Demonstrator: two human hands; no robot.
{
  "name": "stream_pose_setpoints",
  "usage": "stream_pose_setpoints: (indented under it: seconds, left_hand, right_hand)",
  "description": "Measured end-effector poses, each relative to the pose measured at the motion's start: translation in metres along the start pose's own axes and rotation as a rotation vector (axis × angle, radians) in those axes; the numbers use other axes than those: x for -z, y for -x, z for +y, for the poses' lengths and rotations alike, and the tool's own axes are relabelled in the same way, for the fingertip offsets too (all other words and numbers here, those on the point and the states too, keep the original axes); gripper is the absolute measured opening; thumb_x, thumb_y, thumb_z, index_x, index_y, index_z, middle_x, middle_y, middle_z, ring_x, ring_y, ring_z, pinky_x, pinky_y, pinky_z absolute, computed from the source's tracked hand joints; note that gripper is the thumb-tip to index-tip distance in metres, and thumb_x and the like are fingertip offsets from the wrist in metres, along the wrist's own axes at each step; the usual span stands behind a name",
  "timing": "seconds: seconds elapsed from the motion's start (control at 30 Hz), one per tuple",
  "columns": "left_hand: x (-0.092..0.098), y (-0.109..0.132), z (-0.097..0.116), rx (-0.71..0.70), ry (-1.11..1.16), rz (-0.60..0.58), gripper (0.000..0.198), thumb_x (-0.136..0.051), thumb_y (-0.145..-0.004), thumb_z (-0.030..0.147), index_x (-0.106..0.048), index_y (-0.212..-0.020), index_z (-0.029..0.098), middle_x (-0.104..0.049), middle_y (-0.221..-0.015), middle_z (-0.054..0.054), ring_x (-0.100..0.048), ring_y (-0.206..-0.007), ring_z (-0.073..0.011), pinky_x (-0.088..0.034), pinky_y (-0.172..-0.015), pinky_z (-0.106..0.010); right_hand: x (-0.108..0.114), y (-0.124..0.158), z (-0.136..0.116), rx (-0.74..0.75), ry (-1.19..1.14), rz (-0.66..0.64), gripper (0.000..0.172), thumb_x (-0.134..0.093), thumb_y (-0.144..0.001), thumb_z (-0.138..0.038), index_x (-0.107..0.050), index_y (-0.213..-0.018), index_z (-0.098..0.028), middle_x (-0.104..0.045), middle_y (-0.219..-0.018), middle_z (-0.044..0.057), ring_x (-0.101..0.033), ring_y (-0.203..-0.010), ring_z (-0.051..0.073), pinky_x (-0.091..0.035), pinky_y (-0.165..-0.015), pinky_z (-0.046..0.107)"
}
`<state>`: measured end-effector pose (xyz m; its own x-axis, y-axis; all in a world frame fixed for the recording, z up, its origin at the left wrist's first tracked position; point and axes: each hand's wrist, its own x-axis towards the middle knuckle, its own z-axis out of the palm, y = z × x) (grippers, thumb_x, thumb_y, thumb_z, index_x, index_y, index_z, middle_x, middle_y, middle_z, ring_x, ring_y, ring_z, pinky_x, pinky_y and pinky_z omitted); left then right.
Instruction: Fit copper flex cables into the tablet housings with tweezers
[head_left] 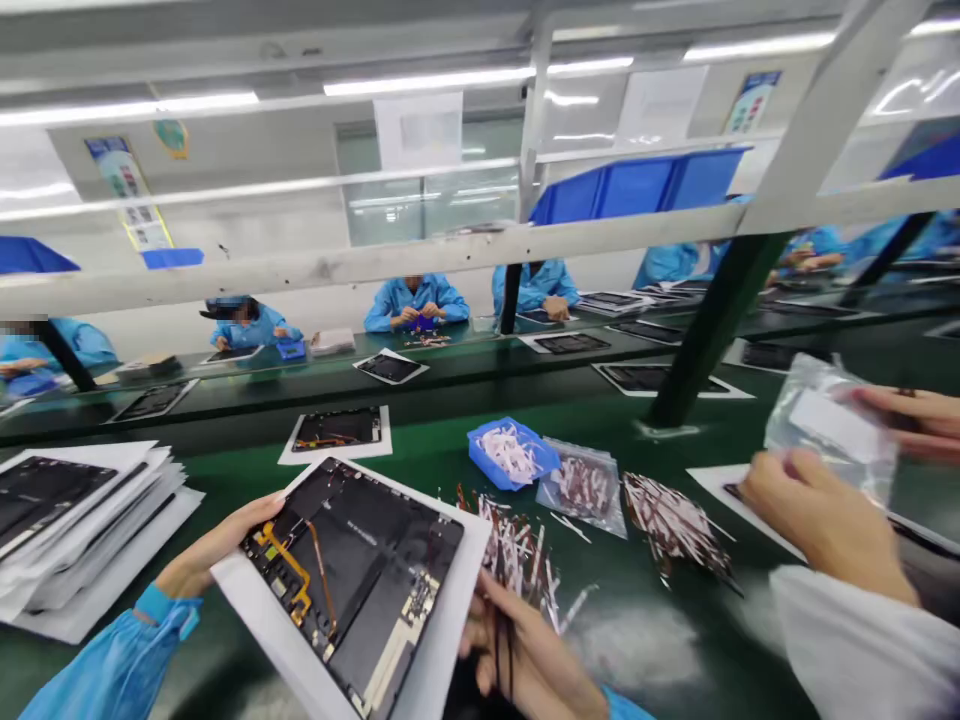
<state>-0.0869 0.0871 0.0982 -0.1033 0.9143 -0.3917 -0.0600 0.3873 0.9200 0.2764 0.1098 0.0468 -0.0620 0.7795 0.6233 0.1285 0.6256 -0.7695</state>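
Observation:
A black device panel (375,560) with orange flex cables lies on a white sheet (255,640), tilted up in front of me. At its upper left corner my left hand (217,545) grips the sheet and panel, fingers mostly behind them. My right hand (525,650) is at the right edge of the sheet, with thin dark strips between its fingers. Just beyond that hand, brown and white strips (525,555) lie in a loose pile. Farther back are a blue tray (551,458) of white strips (510,452), a clear bag (583,485) of strips and another strip pile (675,520).
A stack of sheets (112,540) topped by a panel stands at left. Another panel (337,428) lies ahead. At right, a person's hands (832,500) hold a clear bag (825,425). A dark post (712,330) rises behind the bench; people in blue sit beyond.

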Motion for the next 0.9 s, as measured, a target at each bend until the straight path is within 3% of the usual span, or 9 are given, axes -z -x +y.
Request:
stream_pose_setpoints:
  seconds: [0.1, 0.17, 0.23, 0.33, 0.43, 0.53, 0.6, 0.77, 0.9]
  left_hand:
    - [0.007, -0.018, -0.026, 0.071, -0.101, -0.054, 0.056, -0.078, -0.071, 0.053, -0.068, -0.117, 0.023, -0.073, -0.117, -0.007, -0.069, -0.109, -0.0314, -0.056, -0.095, -0.038]
    - [0.008, -0.032, -0.038, 0.096, -0.174, -0.096, 0.054, -0.08, -0.069, 0.052, -0.071, -0.113, 0.022, -0.073, -0.117, -0.008, -0.069, -0.109, -0.0309, -0.056, -0.095, -0.036]
    - [0.008, -0.047, -0.045, 0.102, -0.257, -0.135, 0.053, -0.083, -0.066, 0.05, -0.073, -0.109, 0.021, -0.074, -0.114, -0.009, -0.07, -0.106, -0.0314, -0.057, -0.092, -0.036]
    - [0.005, -0.066, -0.05, 0.069, -0.407, -0.185, 0.046, -0.078, -0.07, 0.05, -0.074, -0.104, 0.018, -0.075, -0.112, -0.008, -0.07, -0.105, -0.0301, -0.057, -0.09, -0.035]
    - [0.002, -0.084, -0.051, -0.033, -0.583, -0.236, 0.04, -0.06, -0.082, 0.052, -0.074, -0.092, 0.015, -0.076, -0.107, 0.001, -0.068, -0.105, -0.0261, -0.052, -0.091, -0.038]
    - [-0.002, -0.098, -0.053, -0.17, -0.758, -0.26, 0.05, -0.046, -0.085, 0.055, -0.069, -0.084, 0.011, -0.074, -0.098, 0.01, -0.067, -0.1, -0.0226, -0.046, -0.087, -0.045]
    - [-0.004, -0.101, -0.055, -0.258, -0.858, -0.217, 0.056, -0.045, -0.083, 0.061, -0.068, -0.095, 0.011, -0.072, -0.103, 0.011, -0.066, -0.101, -0.0226, -0.044, -0.09, -0.05]
    - [-0.015, -0.071, -0.067, -0.428, -1.012, 0.048, 0.057, -0.048, -0.089, 0.061, -0.058, -0.13, 0.023, -0.059, -0.134, -0.003, -0.051, -0.128, -0.0304, -0.041, -0.107, -0.054]
    - [-0.025, -0.024, -0.103, -0.565, -1.046, 0.178, 0.041, -0.043, -0.096, 0.052, -0.06, -0.125, 0.028, -0.053, -0.138, -0.006, -0.048, -0.131, -0.0279, -0.037, -0.112, -0.051]
  right_hand:
    - [0.024, 0.035, 0.012, -0.434, -0.298, -0.344, 0.034, -0.043, -0.101, -0.045, -0.076, -0.099, -0.036, -0.075, -0.071, 0.006, -0.069, -0.047, 0.016, -0.037, -0.031, 0.02]
    - [0.041, 0.051, 0.015, -0.69, -0.427, -0.367, 0.035, -0.043, -0.099, -0.051, -0.075, -0.097, -0.034, -0.075, -0.084, 0.01, -0.068, -0.048, 0.018, -0.039, -0.031, 0.023]
    - [0.054, 0.052, 0.019, -0.825, -0.388, -0.334, 0.037, -0.049, -0.095, -0.057, -0.073, -0.094, -0.029, -0.073, -0.085, 0.011, -0.06, -0.042, 0.014, -0.035, -0.031, 0.024]
    - [0.064, 0.034, 0.031, -0.786, -0.105, -0.318, 0.046, -0.05, -0.091, -0.061, -0.068, -0.093, -0.019, -0.069, -0.076, 0.007, -0.047, -0.037, 0.009, -0.033, -0.034, 0.023]
    - [0.062, 0.014, 0.049, -0.585, 0.317, -0.331, 0.046, -0.039, -0.097, -0.053, -0.064, -0.085, -0.016, -0.066, -0.069, 0.005, -0.055, -0.05, 0.014, -0.045, -0.051, 0.026]
    - [0.049, 0.002, 0.065, -0.478, 0.59, -0.353, 0.029, -0.043, -0.097, -0.035, -0.064, -0.086, -0.018, -0.069, -0.075, 0.005, -0.064, -0.069, 0.019, -0.046, -0.066, 0.029]
    - [0.035, -0.002, 0.07, -0.478, 0.648, -0.402, 0.015, -0.051, -0.093, -0.026, -0.064, -0.09, -0.019, -0.07, -0.08, 0.005, -0.066, -0.074, 0.021, -0.044, -0.067, 0.029]
    - [-0.001, -0.018, 0.071, -0.411, 0.76, -0.523, 0.013, -0.058, -0.089, -0.015, -0.064, -0.099, -0.023, -0.07, -0.095, 0.004, -0.065, -0.085, 0.021, -0.042, -0.071, 0.027]
    - [-0.008, -0.039, 0.09, -0.39, 0.819, -0.534, 0.014, -0.058, -0.091, -0.02, -0.062, -0.105, -0.02, -0.062, -0.11, 0.009, -0.062, -0.09, 0.021, -0.043, -0.074, 0.028]
